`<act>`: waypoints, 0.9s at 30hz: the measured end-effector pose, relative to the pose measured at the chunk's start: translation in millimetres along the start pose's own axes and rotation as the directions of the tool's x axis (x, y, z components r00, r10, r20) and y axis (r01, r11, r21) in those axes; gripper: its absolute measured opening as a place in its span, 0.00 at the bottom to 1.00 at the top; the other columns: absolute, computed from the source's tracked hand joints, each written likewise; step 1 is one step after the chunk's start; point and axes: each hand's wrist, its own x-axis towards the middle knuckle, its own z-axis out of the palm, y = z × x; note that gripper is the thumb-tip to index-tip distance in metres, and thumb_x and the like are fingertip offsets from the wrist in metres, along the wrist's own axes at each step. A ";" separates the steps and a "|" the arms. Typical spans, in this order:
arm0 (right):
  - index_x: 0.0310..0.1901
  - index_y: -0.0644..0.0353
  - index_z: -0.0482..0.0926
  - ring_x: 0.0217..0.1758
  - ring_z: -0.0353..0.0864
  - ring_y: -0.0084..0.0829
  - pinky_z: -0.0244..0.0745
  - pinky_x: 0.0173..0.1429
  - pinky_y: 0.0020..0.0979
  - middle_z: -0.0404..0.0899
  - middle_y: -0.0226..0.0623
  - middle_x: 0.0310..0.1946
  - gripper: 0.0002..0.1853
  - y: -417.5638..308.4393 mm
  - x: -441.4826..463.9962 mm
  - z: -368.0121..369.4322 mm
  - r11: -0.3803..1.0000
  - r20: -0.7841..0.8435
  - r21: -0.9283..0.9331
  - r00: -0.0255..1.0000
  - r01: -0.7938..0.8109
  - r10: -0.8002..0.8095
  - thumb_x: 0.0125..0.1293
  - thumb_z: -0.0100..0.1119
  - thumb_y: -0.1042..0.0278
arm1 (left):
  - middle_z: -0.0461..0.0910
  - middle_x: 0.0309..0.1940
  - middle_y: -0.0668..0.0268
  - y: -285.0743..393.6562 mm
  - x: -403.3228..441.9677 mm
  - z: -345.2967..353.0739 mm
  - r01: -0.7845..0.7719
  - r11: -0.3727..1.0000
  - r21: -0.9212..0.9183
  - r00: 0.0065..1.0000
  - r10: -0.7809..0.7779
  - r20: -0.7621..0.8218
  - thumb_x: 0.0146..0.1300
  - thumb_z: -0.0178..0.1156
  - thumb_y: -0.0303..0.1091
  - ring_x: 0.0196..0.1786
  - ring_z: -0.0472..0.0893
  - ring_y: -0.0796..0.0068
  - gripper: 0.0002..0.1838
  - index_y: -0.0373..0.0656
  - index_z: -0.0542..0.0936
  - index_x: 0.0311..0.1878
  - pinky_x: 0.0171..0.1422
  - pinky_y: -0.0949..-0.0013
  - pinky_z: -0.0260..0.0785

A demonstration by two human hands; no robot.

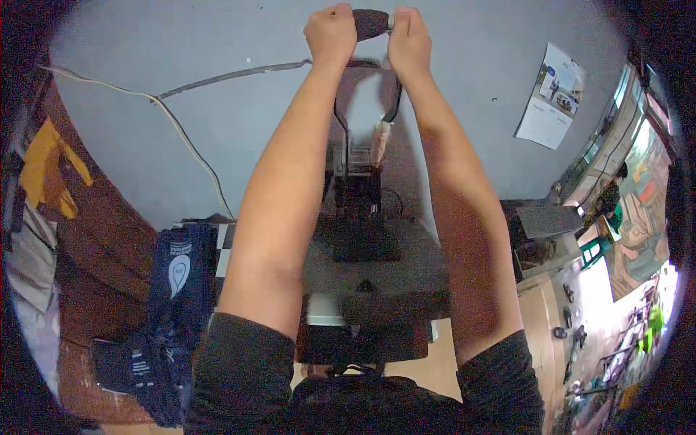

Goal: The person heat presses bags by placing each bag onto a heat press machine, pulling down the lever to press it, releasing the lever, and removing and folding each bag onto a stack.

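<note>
My left hand [331, 34] is closed around the left part of a black foam-gripped heat press handle [372, 25], high in front of me. On its right end, by a bit of bare metal, my right hand [410, 42] is closed too. Both arms are stretched up and forward. Between them, bent dark bars run down from the handle to the heat press [370, 250], a dark machine with a broad flat plate. Its details are lost in shadow. Something pale is wrapped around the right bar [381, 134].
Dark printed garments [177, 272] lie to the left. Beyond them hang a brown cloth [101, 261] and a yellow cloth [54, 170]. A cable [190, 141] runs along the grey wall, with a calendar [552, 94] at right. Shoes [569, 319] lie on the right-hand floor.
</note>
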 end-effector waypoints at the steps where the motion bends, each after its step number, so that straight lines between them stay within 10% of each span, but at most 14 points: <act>1: 0.43 0.61 0.71 0.41 0.78 0.60 0.70 0.47 0.56 0.79 0.55 0.33 0.16 2.5 0.7 2.4 1.000 -0.014 -0.009 1.000 0.005 -0.005 0.74 0.41 0.55 | 0.81 0.31 0.46 -6.0 2.8 6.0 -0.133 0.983 0.128 0.991 0.135 -0.005 0.66 0.47 0.42 0.37 0.81 0.41 0.18 0.36 0.80 0.37 0.46 0.46 0.71; 6: 0.41 0.60 0.70 0.39 0.77 0.62 0.69 0.45 0.57 0.78 0.56 0.33 0.16 0.3 -2.9 2.9 1.000 -0.042 0.018 0.999 0.008 -0.008 0.75 0.40 0.55 | 0.81 0.34 0.48 -15.2 1.8 14.6 -0.158 0.967 0.201 0.987 0.153 0.039 0.67 0.45 0.40 0.41 0.81 0.40 0.16 0.38 0.79 0.40 0.50 0.44 0.71; 13: 0.40 0.60 0.71 0.36 0.77 0.63 0.71 0.42 0.54 0.78 0.55 0.28 0.16 -0.7 -3.9 4.5 1.000 -0.071 0.006 0.997 -0.023 0.024 0.75 0.41 0.54 | 0.81 0.27 0.43 27.4 -5.4 -14.4 0.292 0.896 -0.335 0.954 -0.299 0.030 0.60 0.52 0.44 0.37 0.82 0.41 0.21 0.32 0.81 0.27 0.49 0.49 0.71; 17: 0.40 0.60 0.71 0.35 0.79 0.61 0.72 0.42 0.52 0.79 0.53 0.27 0.18 -5.2 -5.0 3.4 0.997 -0.058 0.011 0.996 -0.070 0.071 0.74 0.44 0.51 | 0.81 0.27 0.43 22.8 -7.6 -3.3 0.141 0.899 -0.416 0.949 -0.242 -0.202 0.60 0.54 0.43 0.37 0.82 0.43 0.20 0.33 0.81 0.29 0.49 0.52 0.72; 27: 0.44 0.60 0.74 0.36 0.84 0.52 0.75 0.45 0.47 0.83 0.48 0.30 0.24 -0.2 -4.0 7.5 0.995 -0.065 0.038 0.993 -0.093 0.096 0.66 0.57 0.44 | 0.82 0.31 0.45 30.4 -9.4 -15.6 0.226 0.886 -0.405 0.966 -0.258 -0.026 0.63 0.53 0.44 0.39 0.82 0.45 0.19 0.35 0.82 0.33 0.48 0.53 0.71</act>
